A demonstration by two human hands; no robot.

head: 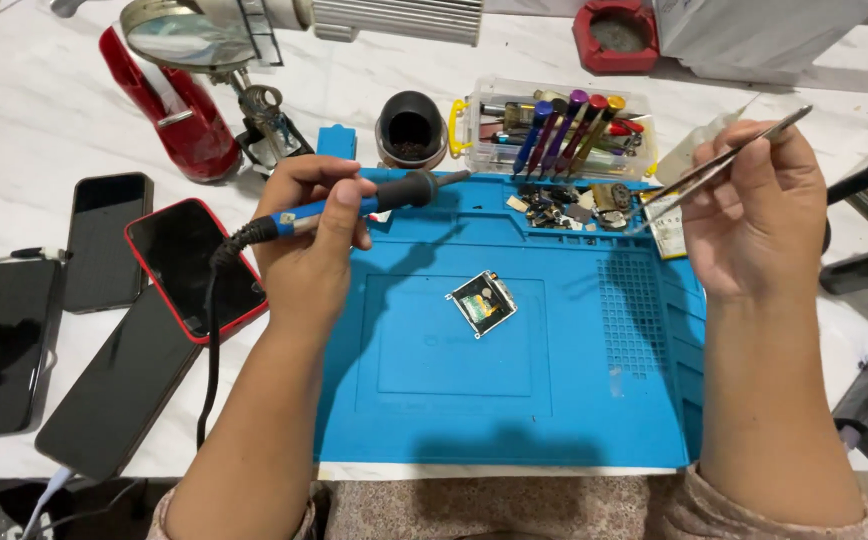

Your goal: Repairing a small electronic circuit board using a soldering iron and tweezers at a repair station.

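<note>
My left hand [311, 240] grips a soldering iron [394, 193] with a blue and black handle, its tip pointing right over the far edge of the blue work mat [454, 390]. My right hand [754, 215] holds metal tweezers [724, 160], their tips aimed down-left at a tray section of small parts [569, 203] on the mat. A small square circuit module [481, 302] lies flat in the middle of the mat, apart from both hands.
Several dark phones [114, 300] lie left of the mat, one in a red case [196, 265]. A clear box of screwdrivers [554, 128], a black tip-cleaner pot [411, 128], a magnifier stand [189, 40] and a red object [169, 105] stand behind. Black items sit at right.
</note>
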